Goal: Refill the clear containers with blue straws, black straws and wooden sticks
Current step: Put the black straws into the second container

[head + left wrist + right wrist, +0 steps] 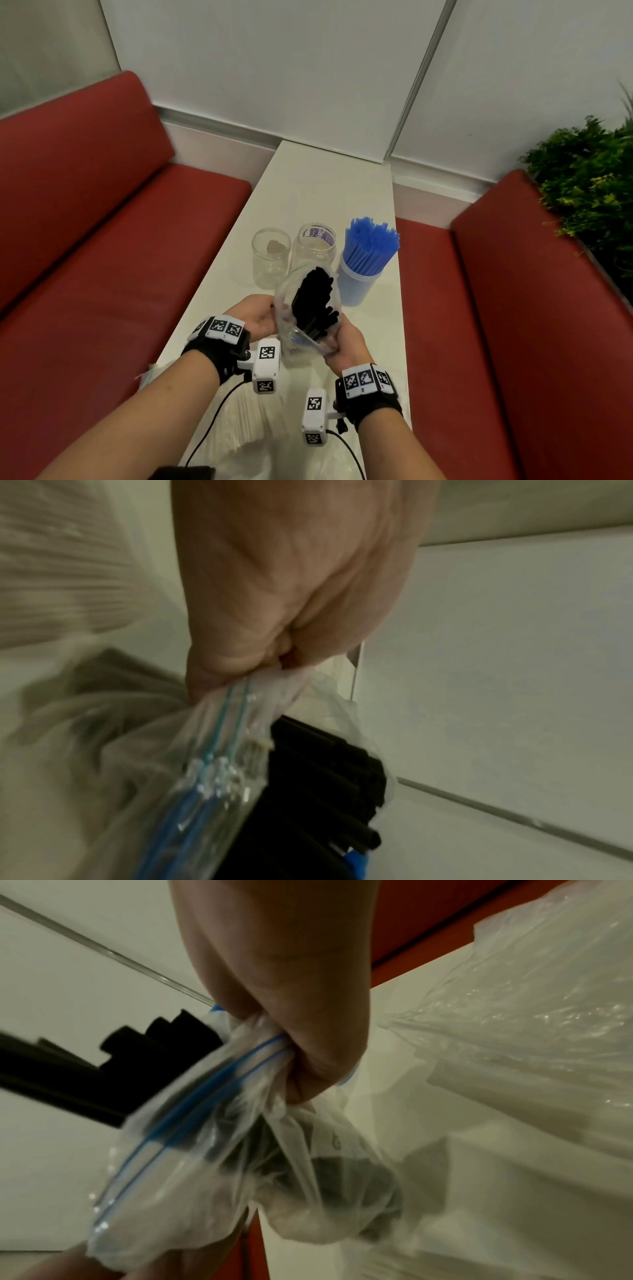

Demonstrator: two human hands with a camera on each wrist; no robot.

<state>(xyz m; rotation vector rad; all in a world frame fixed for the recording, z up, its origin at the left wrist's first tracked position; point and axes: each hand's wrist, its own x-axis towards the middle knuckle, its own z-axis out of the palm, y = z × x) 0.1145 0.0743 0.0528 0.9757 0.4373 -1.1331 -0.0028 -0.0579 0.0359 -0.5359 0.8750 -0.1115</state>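
Both hands hold a clear zip bag of black straws above the white table. My left hand pinches the bag's zip edge on the left side. My right hand pinches the zip edge on the near right side. The black straws poke out of the bag's mouth. Behind the bag stand two empty clear jars. A clear container packed with blue straws stands to their right.
More clear plastic bags lie on the near end of the table, also seen as crinkled plastic. Red bench seats flank the table on both sides. A green plant is at the far right.
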